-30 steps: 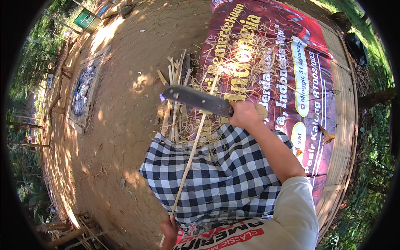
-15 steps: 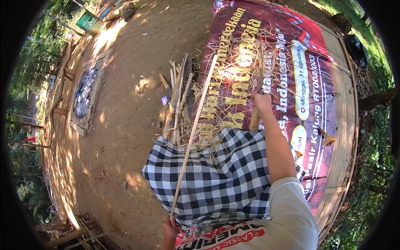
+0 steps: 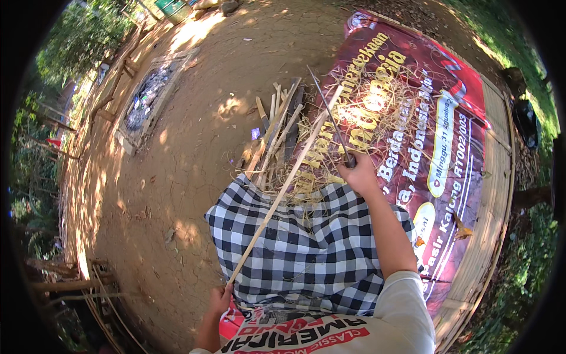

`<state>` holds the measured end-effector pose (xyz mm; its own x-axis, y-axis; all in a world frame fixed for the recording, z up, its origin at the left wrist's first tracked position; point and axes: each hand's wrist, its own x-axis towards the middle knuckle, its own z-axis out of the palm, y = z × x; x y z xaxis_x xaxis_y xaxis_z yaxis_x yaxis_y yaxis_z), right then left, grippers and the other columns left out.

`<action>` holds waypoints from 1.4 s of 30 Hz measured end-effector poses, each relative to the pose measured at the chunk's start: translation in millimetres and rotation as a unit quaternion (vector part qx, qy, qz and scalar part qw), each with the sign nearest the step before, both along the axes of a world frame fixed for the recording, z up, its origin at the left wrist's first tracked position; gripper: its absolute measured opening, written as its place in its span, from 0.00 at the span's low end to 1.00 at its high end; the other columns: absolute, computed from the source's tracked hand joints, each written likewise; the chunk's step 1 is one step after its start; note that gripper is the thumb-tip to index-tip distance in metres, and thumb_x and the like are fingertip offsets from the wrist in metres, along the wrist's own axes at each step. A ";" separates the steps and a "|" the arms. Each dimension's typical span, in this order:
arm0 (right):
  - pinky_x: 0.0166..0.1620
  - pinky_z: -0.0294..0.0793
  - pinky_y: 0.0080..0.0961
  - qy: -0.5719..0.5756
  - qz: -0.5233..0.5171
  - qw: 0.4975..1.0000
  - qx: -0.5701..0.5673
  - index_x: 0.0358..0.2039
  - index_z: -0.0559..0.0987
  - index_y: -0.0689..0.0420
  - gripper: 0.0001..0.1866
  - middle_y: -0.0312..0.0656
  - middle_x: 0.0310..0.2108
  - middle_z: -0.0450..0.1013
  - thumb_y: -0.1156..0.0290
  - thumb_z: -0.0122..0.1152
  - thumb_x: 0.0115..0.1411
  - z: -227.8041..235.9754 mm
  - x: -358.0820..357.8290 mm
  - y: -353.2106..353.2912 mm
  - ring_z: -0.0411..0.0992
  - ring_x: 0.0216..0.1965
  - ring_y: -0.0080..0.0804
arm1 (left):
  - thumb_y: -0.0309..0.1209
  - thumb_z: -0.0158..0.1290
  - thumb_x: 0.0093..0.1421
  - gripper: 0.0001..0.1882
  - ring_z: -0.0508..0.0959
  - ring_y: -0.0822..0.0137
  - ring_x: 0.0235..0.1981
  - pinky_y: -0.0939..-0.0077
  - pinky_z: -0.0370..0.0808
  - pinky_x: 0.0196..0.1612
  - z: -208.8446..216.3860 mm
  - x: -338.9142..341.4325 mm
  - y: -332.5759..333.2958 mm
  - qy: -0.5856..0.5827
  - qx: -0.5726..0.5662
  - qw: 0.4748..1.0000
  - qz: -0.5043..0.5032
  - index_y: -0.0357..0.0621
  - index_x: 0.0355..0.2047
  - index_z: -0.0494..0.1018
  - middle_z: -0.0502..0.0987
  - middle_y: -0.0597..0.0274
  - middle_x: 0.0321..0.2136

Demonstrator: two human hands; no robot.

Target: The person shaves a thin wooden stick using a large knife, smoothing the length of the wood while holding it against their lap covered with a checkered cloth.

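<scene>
My left hand [image 3: 220,299] is closed round the near end of a long, pale bamboo strip [image 3: 277,202]. The strip slants up and to the right across my lap, its far end over a maroon banner. In my right hand [image 3: 358,171] is the dark handle of a long, narrow-bladed knife [image 3: 328,107]. Its blade points up and to the left and crosses the strip near the far end; whether they touch I cannot tell. A black-and-white checked cloth [image 3: 295,248] covers my lap. Curly shavings [image 3: 395,94] lie scattered on the banner [image 3: 407,218].
Several split bamboo pieces [image 3: 276,127] lie in a pile left of the strip. The banner covers a bamboo-slat platform [image 3: 480,236]. Bare earth stretches to the left, with a framed ash pit [image 3: 144,97] and a green drum [image 3: 172,9] farther off.
My right hand has moved left and slightly down, bringing the knife blade over to the strip. My left hand has shifted left and up a little with the strip. The view has turned somewhat.
</scene>
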<state>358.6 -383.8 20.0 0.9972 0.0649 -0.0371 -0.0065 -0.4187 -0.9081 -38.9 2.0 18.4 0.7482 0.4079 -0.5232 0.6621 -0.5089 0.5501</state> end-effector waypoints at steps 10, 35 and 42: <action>0.32 0.75 0.36 -0.137 0.219 0.944 -0.208 0.33 0.81 0.59 0.17 0.50 0.23 0.75 0.71 0.64 0.38 15.8 -30.4 23.6 0.75 0.26 0.49 | 0.52 0.50 0.61 0.33 0.69 0.60 0.14 0.61 0.69 0.23 28.9 48.6 -15.5 0.056 0.014 0.998 -0.025 0.27 0.18 0.73 0.68 0.47 0.10; 0.29 0.68 0.17 0.056 -0.005 0.984 0.167 0.30 0.78 0.66 0.07 0.34 0.24 0.73 0.78 0.65 0.49 119.7 -171.2 1.9 0.69 0.25 0.16 | 0.42 0.38 0.71 0.17 0.51 0.82 0.13 0.84 0.49 0.15 170.5 282.5 -76.7 -0.304 -0.553 0.776 -0.005 0.46 0.27 0.62 0.53 0.77 0.16; 0.30 0.70 0.16 0.053 -0.027 0.990 0.129 0.29 0.79 0.66 0.08 0.35 0.24 0.74 0.80 0.67 0.47 120.2 -217.0 9.1 0.70 0.26 0.17 | 0.41 0.38 0.71 0.14 0.55 0.77 0.17 0.80 0.55 0.21 230.5 311.3 -88.4 -0.538 -0.590 0.602 0.023 0.47 0.31 0.61 0.53 0.73 0.18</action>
